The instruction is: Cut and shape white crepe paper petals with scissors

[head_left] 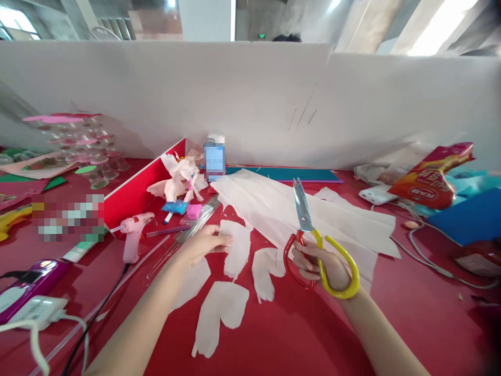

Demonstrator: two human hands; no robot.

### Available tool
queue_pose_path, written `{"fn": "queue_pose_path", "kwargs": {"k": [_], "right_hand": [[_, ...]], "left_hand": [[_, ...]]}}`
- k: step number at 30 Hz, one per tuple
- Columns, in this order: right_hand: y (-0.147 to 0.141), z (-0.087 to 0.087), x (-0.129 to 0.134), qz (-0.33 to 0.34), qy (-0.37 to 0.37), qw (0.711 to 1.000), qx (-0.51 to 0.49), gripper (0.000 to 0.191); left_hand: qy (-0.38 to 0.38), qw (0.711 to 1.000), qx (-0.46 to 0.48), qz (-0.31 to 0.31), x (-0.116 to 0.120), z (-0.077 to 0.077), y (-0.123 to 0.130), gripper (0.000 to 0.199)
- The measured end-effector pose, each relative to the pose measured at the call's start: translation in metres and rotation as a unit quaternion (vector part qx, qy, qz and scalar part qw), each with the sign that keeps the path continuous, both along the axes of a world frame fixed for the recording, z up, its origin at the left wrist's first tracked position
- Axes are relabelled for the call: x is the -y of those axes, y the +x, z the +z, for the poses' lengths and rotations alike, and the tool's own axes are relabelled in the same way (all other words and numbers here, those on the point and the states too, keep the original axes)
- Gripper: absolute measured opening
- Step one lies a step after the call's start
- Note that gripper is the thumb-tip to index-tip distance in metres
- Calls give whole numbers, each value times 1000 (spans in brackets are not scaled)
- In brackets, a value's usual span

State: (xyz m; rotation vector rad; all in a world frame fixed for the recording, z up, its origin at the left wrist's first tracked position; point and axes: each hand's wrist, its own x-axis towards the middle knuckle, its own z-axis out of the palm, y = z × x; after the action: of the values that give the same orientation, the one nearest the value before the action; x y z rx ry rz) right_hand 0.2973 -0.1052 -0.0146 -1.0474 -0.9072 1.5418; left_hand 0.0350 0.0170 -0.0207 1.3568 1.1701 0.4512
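Note:
My left hand [205,244] pinches the edge of a white cut paper piece [238,250] just above the red table. In my right hand [323,261] are scissors [303,209] with one red and one yellow handle loop; their blades point up and stand slightly apart. Between my arms lie more cut pieces: a curved one [221,313] in front, another [264,274] nearer the scissors, and one [193,284] partly hidden by my left forearm. Large white paper sheets [270,203] spread behind the scissors.
A pink glue gun [133,235], thin wires [195,224] and a white paper flower [180,177] are at left. A phone [215,161] leans by the white partition [250,94]. Cables [422,261] and a red snack bag [430,177] lie at right.

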Motion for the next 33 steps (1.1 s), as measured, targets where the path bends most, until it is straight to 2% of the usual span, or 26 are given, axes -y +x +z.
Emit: {"fn": "queue_pose_path", "kwargs": {"k": [6,12,16,19,21,23,25,27,28,30,33], "right_hand": [[3,-7,0,4,7,1000,3,33],[5,-5,2,-1,9,999,36,36],[6,-1,2,-17,-6,995,103,37],[13,4,3,-29,-35,979,199,38],[23,7,4,-58,-61,954,288,40],[33,8,4,-115,-88,907,396,38],[40,6,1,-177,-115,836,506,31],[42,2,-3,-207,-143,763,596,23],[41,0,-5,-208,-156,732,629,20],[37,-6,-9,-189,-176,692,674,15],[33,-12,-13,-150,-184,665,708,19]], "left_hand": [[-9,1000,-5,-15,0,-16,11,24],[22,999,-33,-30,0,-20,10,19],[37,998,-35,-47,-2,-21,9,19],[40,997,-28,-60,-5,-20,9,18],[39,997,-24,-67,-7,-19,9,18],[40,996,-22,-71,-9,-20,9,20],[43,996,-21,-74,-11,-23,10,22],[42,996,-22,-75,-12,-26,10,24],[40,996,-23,-76,-13,-28,10,25],[35,996,-26,-78,-14,-31,10,24],[38,995,-33,-81,-15,-33,10,25]]}}
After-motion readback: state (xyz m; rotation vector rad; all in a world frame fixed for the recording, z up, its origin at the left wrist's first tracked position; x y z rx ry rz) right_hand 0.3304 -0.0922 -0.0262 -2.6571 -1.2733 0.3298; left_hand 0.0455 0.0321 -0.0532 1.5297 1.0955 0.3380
